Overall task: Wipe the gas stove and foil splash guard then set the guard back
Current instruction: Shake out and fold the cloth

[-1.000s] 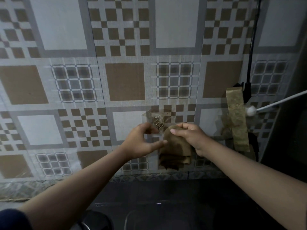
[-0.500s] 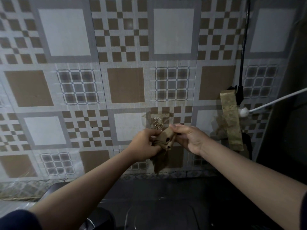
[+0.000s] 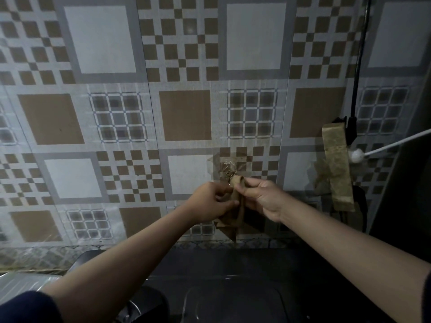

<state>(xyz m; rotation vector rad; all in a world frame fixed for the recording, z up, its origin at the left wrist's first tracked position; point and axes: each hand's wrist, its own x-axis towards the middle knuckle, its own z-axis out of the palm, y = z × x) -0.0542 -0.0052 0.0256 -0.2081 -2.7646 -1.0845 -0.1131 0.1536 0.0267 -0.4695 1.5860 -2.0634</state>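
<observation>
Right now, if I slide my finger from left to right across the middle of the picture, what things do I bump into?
left hand → brown cloth → right hand → brown tape strip → white round knob

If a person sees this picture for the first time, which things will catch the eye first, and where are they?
First come the two hands in the middle: the left hand and the right hand both hold a brown cloth, bunched up beside a small hook stuck on the wall. Behind them, the brown, grey and white patterned tile wall fills most of the view. At the right edge, a brown strip hangs near a black cable.
</observation>
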